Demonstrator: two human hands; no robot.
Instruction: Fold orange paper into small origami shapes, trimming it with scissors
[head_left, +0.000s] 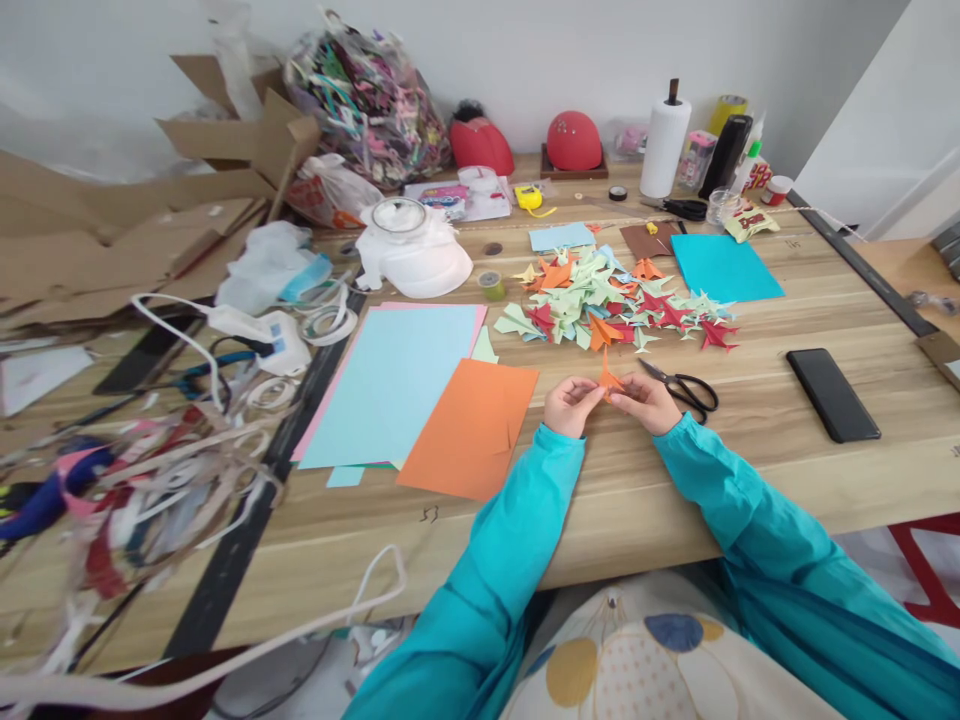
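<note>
Between my two hands is a small folded orange paper figure [609, 381], with a thin point sticking up. My left hand [572, 404] pinches its left side, and my right hand [646, 402] grips the right side. Just beyond lies a heap of folded paper figures [592, 285] in pale green, orange, red and light blue. Black-handled scissors [694, 393] rest on the table beside my right hand. To the left of my left hand is an orange paper sheet [469, 430], overlapping a light blue sheet [390, 385].
A black phone [832, 394] lies on the right. Farther back are a teal sheet [727, 267], a paper towel roll [665, 150] and a yellow tape measure [529, 197]. Tangled ribbons [157, 500], a power strip [277, 342] and cardboard [112, 230] crowd the left.
</note>
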